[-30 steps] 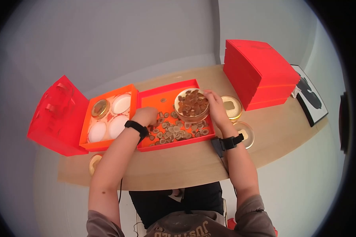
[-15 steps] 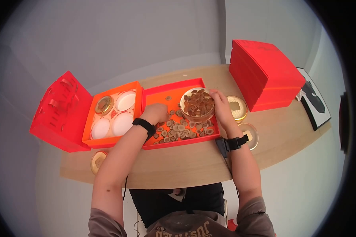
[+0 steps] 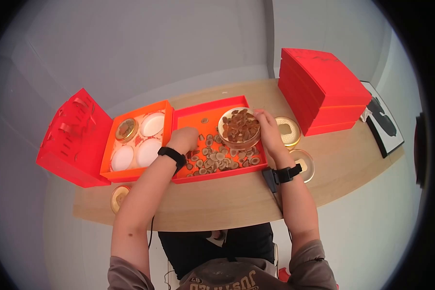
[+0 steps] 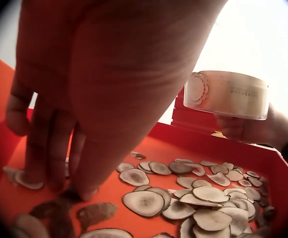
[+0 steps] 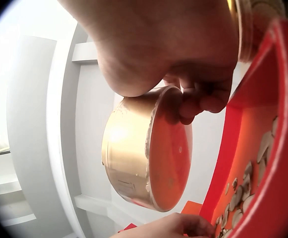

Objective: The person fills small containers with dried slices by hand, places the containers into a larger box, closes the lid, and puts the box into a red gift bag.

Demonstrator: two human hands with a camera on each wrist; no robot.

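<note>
My right hand (image 3: pixel 271 135) grips the side of a round clear tub (image 3: pixel 239 146) heaped with brown dried slices (image 3: pixel 241 124). The tub hangs above the right part of a red-rimmed tray with an orange floor (image 3: pixel 192 122). In the right wrist view its underside (image 5: pixel 171 153) faces the tray and reflects orange. My left hand (image 3: pixel 186 139) reaches down at the tray's left side. Its fingers (image 4: pixel 57 158) point downward, with tips right at several dark brown slices (image 4: pixel 97 214) on the floor. Pale, dark-edged slices (image 4: pixel 210 218) lie piled beside that hand.
Left of the tray stands an opened box (image 3: pixel 136 169) with white round wells and one gold-rimmed jar (image 3: pixel 126 129). Gold-rimmed lids (image 3: pixel 287 130) lie right of the tray, another lid (image 3: pixel 119 198) at front left. Stacked red boxes (image 3: pixel 319 92) and a framed picture (image 3: pixel 384 121) are farther right.
My left hand has shifted slightly among the slices at the tray's left side. My right hand keeps the tub above the tray. The head view has swung a little.
</note>
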